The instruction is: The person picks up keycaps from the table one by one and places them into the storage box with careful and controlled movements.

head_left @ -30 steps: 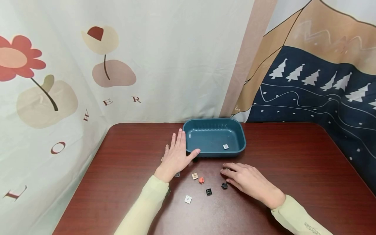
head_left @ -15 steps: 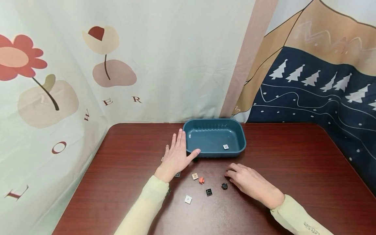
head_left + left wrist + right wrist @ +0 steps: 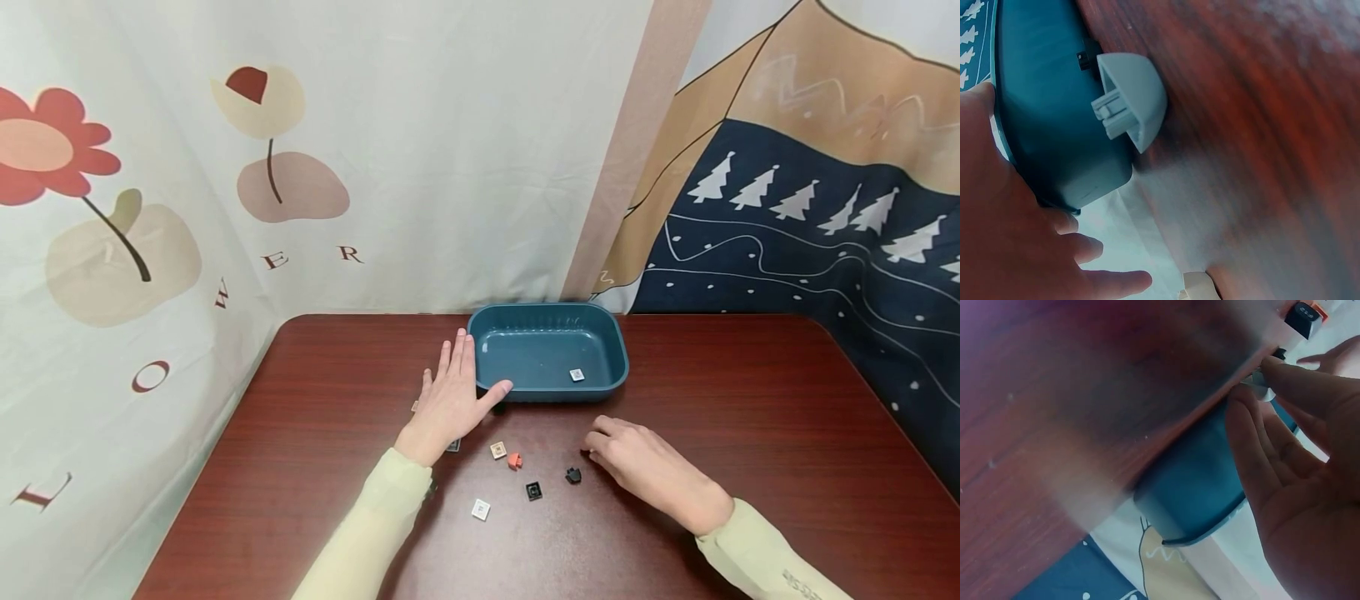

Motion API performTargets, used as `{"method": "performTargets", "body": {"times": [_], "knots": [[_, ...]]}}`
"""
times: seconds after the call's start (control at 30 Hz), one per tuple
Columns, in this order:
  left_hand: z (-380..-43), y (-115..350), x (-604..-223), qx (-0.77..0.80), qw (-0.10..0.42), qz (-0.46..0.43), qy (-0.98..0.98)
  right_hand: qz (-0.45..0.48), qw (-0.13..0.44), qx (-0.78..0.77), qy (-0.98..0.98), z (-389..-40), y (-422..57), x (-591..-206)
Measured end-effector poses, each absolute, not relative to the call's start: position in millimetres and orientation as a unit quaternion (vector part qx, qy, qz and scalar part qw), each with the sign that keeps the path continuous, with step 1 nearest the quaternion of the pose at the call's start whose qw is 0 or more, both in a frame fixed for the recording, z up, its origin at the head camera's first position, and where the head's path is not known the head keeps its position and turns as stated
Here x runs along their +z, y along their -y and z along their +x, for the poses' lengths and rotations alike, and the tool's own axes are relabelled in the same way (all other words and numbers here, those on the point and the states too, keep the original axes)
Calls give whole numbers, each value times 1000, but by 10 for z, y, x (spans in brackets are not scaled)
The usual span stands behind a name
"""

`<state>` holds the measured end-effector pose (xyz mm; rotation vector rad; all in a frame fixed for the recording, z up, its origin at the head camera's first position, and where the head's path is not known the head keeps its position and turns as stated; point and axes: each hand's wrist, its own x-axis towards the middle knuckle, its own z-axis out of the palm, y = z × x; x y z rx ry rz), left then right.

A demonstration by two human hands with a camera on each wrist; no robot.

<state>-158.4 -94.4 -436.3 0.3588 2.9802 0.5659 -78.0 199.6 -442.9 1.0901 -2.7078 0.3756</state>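
Observation:
My left hand (image 3: 450,400) lies with straight, spread fingers along the left side of a blue-green plastic bin (image 3: 551,393), its thumb at the front rim. To the right in the head view, my right hand (image 3: 648,467) is held over the table with curled fingers. In the right wrist view its thumb and fingertips pinch a small greyish keycap (image 3: 1262,392), mostly covered by them. Nearest to that hand on the table is a black keycap (image 3: 573,475). A grey keycap (image 3: 1138,97) lies below my left wrist, partly hidden in the head view. One white keycap (image 3: 576,375) lies inside the bin.
Loose keycaps lie before the bin: beige (image 3: 498,450), orange (image 3: 514,461), a second black keycap (image 3: 533,491) and a white one (image 3: 481,509). Another beige keycap (image 3: 415,407) peeks out left of my left hand. Printed curtains (image 3: 450,167) hang behind the table.
My right hand has shifted slightly right, away from the black keycap, and its fingers have curled in more. The left hand and the bin stay where they were.

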Motion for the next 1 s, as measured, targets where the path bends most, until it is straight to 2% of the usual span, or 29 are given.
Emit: {"method": "performTargets", "body": {"times": [0.5,1.0], "knots": [[-1586,940,-4357,186,48,117,-974,370,182,177,894,-839,-2047,-4192],[-1573,937,-4341,192,46,116,-974,348,209,203,891,-958,-1987,-4055]]}}
